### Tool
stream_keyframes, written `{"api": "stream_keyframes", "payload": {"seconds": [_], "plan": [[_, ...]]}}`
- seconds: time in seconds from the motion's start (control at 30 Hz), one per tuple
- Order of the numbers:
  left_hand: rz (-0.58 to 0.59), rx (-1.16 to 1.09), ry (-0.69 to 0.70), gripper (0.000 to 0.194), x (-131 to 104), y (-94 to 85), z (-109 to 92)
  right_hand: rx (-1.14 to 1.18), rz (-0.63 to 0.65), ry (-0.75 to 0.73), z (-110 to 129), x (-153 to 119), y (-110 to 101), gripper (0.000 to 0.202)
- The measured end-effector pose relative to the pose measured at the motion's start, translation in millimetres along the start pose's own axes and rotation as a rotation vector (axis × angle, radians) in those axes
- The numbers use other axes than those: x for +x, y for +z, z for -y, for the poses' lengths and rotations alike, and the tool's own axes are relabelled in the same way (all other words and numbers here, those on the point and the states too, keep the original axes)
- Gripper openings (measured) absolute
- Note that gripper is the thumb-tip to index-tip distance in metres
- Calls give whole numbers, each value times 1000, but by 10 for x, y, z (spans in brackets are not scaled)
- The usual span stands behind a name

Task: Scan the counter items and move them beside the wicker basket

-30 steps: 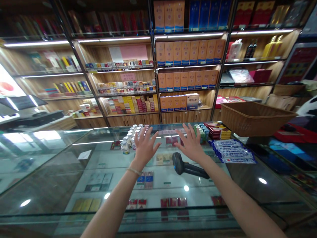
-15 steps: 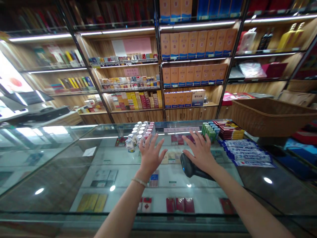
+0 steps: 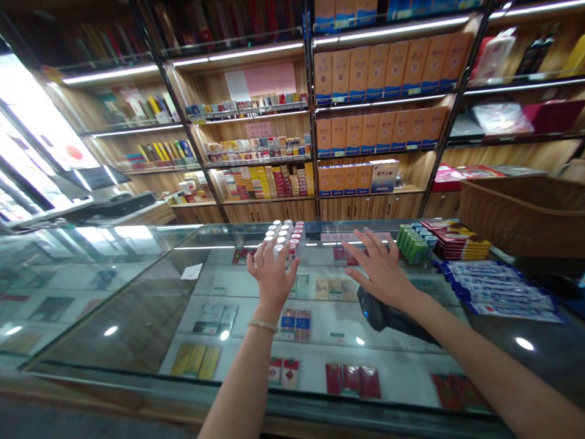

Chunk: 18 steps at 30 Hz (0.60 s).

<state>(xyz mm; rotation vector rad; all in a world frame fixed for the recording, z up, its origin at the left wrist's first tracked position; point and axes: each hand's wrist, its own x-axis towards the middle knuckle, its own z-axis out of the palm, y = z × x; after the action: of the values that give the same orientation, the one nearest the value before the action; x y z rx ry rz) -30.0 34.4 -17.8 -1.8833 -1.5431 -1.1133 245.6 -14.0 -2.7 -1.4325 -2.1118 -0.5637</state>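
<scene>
My left hand (image 3: 271,275) is held over the glass counter (image 3: 320,338), fingers spread, with a bracelet at the wrist. Just beyond its fingertips stands a cluster of small containers with white and pink lids (image 3: 297,235); the hand hides the nearest ones. Whether the fingertips touch them I cannot tell. My right hand (image 3: 382,273) also has its fingers apart and holds nothing. Beneath that hand and forearm lies a black handheld barcode scanner (image 3: 372,312) with a small blue light, partly covered by the forearm.
Right of my right hand stand green cylindrical packs (image 3: 412,245), then red and yellow packets (image 3: 459,238) and blue-white long packets (image 3: 498,286). A brown woven basket (image 3: 516,210) sits behind these. Flat packs lie under the glass. Shelves with orange boxes (image 3: 379,73) line the wall.
The view has turned left, so the counter and shelves sit further right. Against the counter, my left hand has shifted left, now covering the nearest lidded containers. My right hand stays above the scanner.
</scene>
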Motion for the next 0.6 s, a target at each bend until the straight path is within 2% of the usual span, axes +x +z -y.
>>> {"api": "stream_keyframes", "payload": {"seconds": [0.2, 0.4, 0.6], "plan": [[16, 34, -41, 39, -10, 41, 124, 39, 69, -84, 117, 223, 169, 54], [103, 53, -83, 43, -49, 130, 158, 63, 161, -89, 205, 521, 363, 55], [202, 106, -122, 66, -65, 181, 128, 79, 265, -157, 434, 873, 573, 58]]}}
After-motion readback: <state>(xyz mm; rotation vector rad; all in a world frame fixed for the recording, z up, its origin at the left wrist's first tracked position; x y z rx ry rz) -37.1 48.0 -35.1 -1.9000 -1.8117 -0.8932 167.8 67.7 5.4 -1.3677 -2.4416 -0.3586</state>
